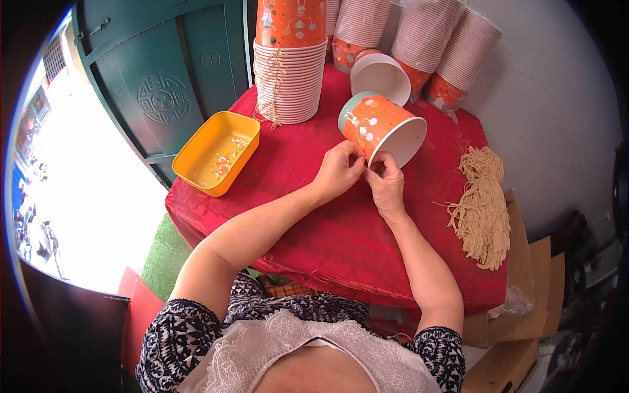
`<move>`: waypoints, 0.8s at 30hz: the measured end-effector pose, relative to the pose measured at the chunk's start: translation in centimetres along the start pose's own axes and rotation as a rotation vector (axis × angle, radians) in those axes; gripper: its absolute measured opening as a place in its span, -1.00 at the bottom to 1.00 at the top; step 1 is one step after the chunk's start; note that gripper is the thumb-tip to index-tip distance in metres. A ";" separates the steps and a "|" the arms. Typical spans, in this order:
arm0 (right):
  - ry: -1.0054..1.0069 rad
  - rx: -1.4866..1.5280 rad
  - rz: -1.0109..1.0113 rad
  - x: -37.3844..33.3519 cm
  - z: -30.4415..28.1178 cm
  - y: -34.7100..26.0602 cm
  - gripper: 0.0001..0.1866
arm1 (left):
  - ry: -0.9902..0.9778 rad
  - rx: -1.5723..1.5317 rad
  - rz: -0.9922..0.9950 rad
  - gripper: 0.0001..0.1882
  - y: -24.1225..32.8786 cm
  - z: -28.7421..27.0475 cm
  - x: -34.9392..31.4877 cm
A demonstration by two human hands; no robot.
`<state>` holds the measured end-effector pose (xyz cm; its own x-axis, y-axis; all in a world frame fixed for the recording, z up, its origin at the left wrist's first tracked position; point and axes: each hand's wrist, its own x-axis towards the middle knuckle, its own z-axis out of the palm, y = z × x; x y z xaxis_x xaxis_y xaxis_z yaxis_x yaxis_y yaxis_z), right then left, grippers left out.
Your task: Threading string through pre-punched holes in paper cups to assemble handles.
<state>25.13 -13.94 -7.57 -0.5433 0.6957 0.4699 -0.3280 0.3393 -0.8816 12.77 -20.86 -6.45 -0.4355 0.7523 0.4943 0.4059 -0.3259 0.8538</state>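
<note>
Cup (383, 128) lies on its side mid-bench (314, 216), mouth toward the person. Left hand (337, 171) and right hand (386, 183) both pinch closed at its near rim. Best keep it steady, pinch small. String bundle (481, 206) right.

- The orange paper cup (383, 128) lies on its side mid-bench (327, 229); both hands, left hand (337, 171) and right hand (386, 183), crowd its near rim.
- Behind the cup, stacked cups (289, 72) and a white-mouthed cup (381, 75) wall off the back.
- Left of the cup, open red cloth runs to the yellow tray (216, 152).
- Right of the cup, bare cloth, then a bundle of tan strings (481, 209).
- In front of the cup, the bench lies open between the forearms.
</note>
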 end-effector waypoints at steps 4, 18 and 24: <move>0.003 -0.008 -0.012 0.0 0.0 0.3 -0.82 | -0.006 0.019 0.010 -0.92 0.0 -0.1 0.0; 0.041 -0.275 -0.092 -0.2 1.0 -0.8 -0.80 | 0.044 0.073 0.163 -0.93 0.0 -0.7 0.3; 0.020 -0.573 -0.220 -0.4 0.1 0.0 -0.83 | 0.143 0.103 0.185 -0.93 1.0 -2.2 2.5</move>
<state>25.27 -14.25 -7.78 -0.4933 0.5807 0.6476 0.0396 0.7587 -0.6502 10.34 -20.60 -4.01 -0.4520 0.5943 0.6652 0.5663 -0.3850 0.7287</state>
